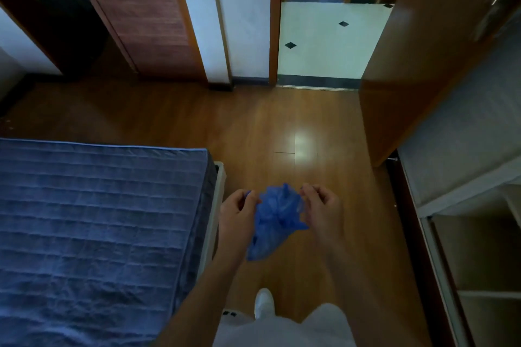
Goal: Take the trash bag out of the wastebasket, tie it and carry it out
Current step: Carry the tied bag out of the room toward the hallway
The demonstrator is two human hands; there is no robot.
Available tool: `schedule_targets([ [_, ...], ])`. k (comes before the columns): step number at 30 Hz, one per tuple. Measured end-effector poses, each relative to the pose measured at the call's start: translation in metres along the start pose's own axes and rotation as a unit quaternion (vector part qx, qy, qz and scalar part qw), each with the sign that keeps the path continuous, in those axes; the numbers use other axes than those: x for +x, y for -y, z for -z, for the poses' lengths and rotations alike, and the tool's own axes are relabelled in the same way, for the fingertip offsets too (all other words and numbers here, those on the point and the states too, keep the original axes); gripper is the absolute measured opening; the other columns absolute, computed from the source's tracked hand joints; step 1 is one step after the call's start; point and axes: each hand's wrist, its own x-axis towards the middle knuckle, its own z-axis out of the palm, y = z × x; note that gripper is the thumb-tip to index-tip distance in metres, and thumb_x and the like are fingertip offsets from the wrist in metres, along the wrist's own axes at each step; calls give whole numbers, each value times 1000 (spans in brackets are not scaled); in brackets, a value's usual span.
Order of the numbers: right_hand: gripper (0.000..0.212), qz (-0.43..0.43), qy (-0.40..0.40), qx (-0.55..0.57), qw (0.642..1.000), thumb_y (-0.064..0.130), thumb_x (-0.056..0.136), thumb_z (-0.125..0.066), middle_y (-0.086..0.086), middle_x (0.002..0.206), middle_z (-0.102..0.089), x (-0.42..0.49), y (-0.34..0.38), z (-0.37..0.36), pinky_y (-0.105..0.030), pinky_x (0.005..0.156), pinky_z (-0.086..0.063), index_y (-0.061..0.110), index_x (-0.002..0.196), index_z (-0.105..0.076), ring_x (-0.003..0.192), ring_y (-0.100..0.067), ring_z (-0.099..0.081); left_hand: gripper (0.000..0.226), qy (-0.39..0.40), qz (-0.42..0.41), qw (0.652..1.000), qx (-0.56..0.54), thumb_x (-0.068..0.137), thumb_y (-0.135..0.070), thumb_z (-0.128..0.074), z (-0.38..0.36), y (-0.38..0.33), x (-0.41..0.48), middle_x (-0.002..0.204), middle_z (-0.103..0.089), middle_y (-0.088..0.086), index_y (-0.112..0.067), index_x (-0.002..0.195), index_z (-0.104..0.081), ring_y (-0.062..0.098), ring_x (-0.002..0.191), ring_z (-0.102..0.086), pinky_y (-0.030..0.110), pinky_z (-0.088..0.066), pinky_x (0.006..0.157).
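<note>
Pale trousers (284,327) and a white shoe (264,303) sit closest, above a wooden floor (174,118) with a blue-quilted bed (93,220) alongside; ahead, an open doorway shows white tiles (329,45). Between both hands hangs the blue trash bag (275,220), over the floor: left hand (238,210) and right hand (321,208) each pinch its gathered top, fingers curled narrow

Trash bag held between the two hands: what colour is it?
Blue, translucent; the trash bag shows best in the head view.
</note>
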Motion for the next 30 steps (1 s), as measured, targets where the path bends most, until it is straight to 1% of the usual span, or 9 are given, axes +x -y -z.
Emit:
schedule_targets([
  [3,28,6,-6,-10,1000,26,95,-61,13,46,-54,32,9,-14,-14,40,-35,21,69,-67,40,0,-46,34,8,1,1000,-4,94,-17,-57,-5,-6,41,52,-53,-9,-26,61,-59,7,53,-50,28,-43,54],
  [8,28,-4,-15,-7,1000,28,95,-61,12,46,-51,93,25,-31,-18,40,-34,21,69,-68,40,0,-42,31,3,14,1000,-18,87,-31,-56,-15,-19,110,49,-47,-9,-27,56,-54,4,50,-45,27,-39,50],
  [13,31,-7,-8,-9,1000,27,95,-61,13,45,-49,166,40,-47,-15,39,-32,24,66,-69,39,0,-39,29,-3,2,1000,0,87,-40,-54,-34,-25,179,60,-56,7,-23,65,-62,6,55,-52,22,-43,52],
  [15,30,-3,8,-20,1000,26,96,-61,12,44,-43,199,46,-53,-17,38,-29,21,67,-69,39,-3,-35,30,4,-3,1000,4,87,-41,-54,-46,-31,208,57,-53,3,-21,66,-62,7,54,-49,21,-40,51],
  [17,28,3,22,-27,999,24,96,-61,10,46,-41,237,54,-58,-20,39,-28,13,71,-68,41,-6,-33,30,8,2,1000,5,89,-37,-55,-63,-38,240,56,-49,1,-20,66,-62,9,52,-46,22,-38,50],
  [20,29,9,48,-36,998,21,97,-60,10,45,-42,300,76,-65,-19,39,-30,5,74,-67,40,-4,-35,33,-3,10,1000,8,97,-22,-56,-89,-53,294,56,-45,5,-20,64,-64,11,50,-41,22,-32,47],
  [23,28,9,59,-45,997,17,96,-60,7,47,-44,363,100,-71,-23,43,-32,5,71,-65,42,-6,-38,32,-24,17,999,20,96,-19,-57,-115,-69,347,57,-50,3,-16,65,-65,7,50,-43,18,-33,47],
  [26,27,9,69,-45,997,17,95,-62,5,50,-46,418,120,-82,-26,48,-33,5,71,-64,47,-11,-41,31,-33,26,999,11,95,-20,-58,-135,-81,395,50,-49,-8,-14,66,-64,2,46,-42,15,-34,46],
  [30,28,21,73,-45,996,13,93,-63,11,50,-49,475,134,-96,-26,53,-36,11,66,-61,51,-10,-45,33,-45,31,998,14,96,-18,-57,-155,-93,441,50,-53,-8,-16,64,-63,2,48,-45,17,-37,47],
])
